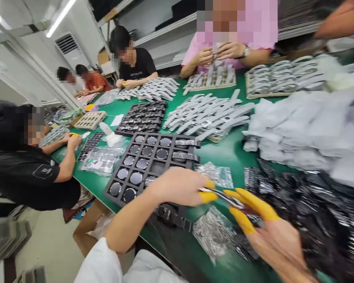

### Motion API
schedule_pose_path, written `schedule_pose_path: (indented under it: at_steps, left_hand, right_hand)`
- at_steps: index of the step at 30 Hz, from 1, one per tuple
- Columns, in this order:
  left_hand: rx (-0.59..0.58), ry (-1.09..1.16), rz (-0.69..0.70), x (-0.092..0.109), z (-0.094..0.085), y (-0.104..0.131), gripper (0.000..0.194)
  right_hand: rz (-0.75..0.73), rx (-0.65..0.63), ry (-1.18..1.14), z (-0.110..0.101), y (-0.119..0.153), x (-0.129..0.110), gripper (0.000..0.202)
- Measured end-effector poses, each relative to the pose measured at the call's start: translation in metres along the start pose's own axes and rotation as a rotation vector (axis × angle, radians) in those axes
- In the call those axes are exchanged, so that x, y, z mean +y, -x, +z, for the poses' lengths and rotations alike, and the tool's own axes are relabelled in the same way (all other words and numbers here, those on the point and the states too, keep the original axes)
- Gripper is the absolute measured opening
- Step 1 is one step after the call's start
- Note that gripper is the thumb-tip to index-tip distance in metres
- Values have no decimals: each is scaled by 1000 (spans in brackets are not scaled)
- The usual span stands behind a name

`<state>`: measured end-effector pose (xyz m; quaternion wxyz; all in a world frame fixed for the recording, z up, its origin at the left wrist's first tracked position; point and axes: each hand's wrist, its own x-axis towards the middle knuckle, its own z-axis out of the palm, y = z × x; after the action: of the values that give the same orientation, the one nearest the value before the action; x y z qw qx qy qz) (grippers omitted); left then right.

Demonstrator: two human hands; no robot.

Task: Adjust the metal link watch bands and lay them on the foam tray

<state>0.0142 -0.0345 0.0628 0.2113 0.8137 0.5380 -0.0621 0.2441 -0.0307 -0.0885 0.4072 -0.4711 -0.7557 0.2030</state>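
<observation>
Yellow finger covers are on the fingertips of both my hands. My left hand (177, 186) pinches one end of a thin metallic and dark piece (222, 196), which looks like a watch part but is blurred. The piece's other end lies between the thumb and fingers of my right hand (264, 224). Beneath and beyond my left forearm lies a black compartment tray (149, 163) with round watch faces (147, 151) in several slots. Two black straps (185, 157) lie at its right edge, and another dark strap (172, 216) is below my left wrist.
Bags of small metal parts (214, 232) (215, 173) lie on the green table (224, 153). Black wrapped straps (321, 224) and white wrapped packs (309, 129) are piled at right. Grey straps (209, 114) fill trays farther back. Several people sit around the table.
</observation>
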Motion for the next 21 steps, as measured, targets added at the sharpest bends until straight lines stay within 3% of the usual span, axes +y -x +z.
schedule_pose_path:
  at_steps: [4, 7, 9, 12, 16, 18, 21]
  left_hand:
    - [158, 63, -106, -63, 5, 27, 36]
    - [303, -32, -249, -104, 25, 32, 37]
    - [341, -69, -242, -122, 43, 31, 38]
    - [338, -33, -175, -135, 62, 34, 51]
    - [397, -19, -124, -141, 61, 50, 71]
    - [459, -64, -186, -145, 57, 58, 66]
    - [427, -93, -272, -153, 58, 62, 38]
  right_hand:
    - [-35, -25, -125, 11, 0, 17, 33]
    - [-46, 5, -144, 10, -1, 17, 31]
    - [-55, 24, -139, 8, -1, 16, 30]
    - [-60, 36, -123, 8, 0, 18, 31]
    - [-80, 50, -82, 6, -1, 23, 30]
    - [-65, 60, -33, 1, -3, 25, 28]
    - [-47, 114, 54, -7, -9, 30, 27]
